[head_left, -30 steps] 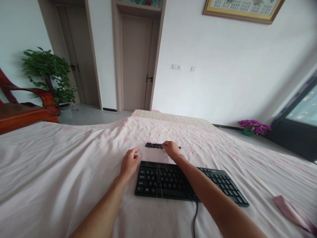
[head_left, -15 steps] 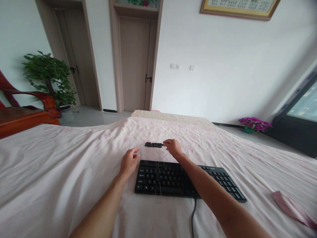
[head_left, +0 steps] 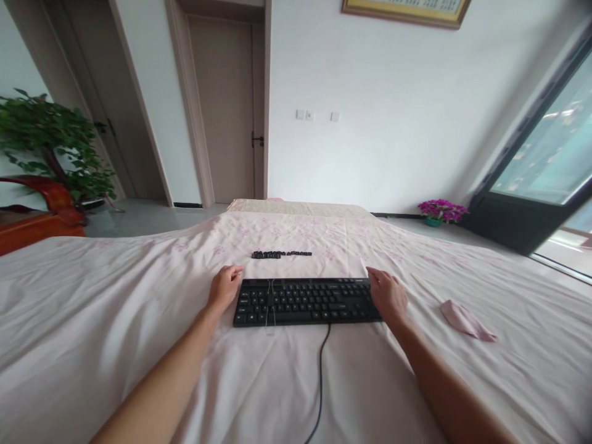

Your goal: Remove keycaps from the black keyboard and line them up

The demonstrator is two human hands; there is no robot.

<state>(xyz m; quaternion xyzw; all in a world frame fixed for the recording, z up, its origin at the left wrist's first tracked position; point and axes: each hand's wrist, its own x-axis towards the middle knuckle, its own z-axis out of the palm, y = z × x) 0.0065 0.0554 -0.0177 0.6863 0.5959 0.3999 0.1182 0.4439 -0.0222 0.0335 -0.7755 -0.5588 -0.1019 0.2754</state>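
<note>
A black keyboard (head_left: 305, 301) lies flat on the pale pink bed sheet (head_left: 115, 308), its cable running toward me. A wire tool (head_left: 271, 305) rests across its left keys. My left hand (head_left: 224, 287) sits at the keyboard's left end, fingers loosely curled, touching its edge. My right hand (head_left: 388, 295) rests against the right end, covering it, fingers apart. Behind the keyboard a row of loose black keycaps (head_left: 280, 254) lies on the sheet, apart from both hands.
A crumpled pink cloth (head_left: 467, 319) lies on the sheet to the right. A red wooden chair (head_left: 32, 216) and a green plant (head_left: 50, 142) stand at the far left. Purple flowers (head_left: 441, 211) sit by the far wall, next to a dark window frame.
My right hand has left the row of keycaps and moved back to the keyboard's right end. The view has swung to the right. The left hand stays at the left end.
</note>
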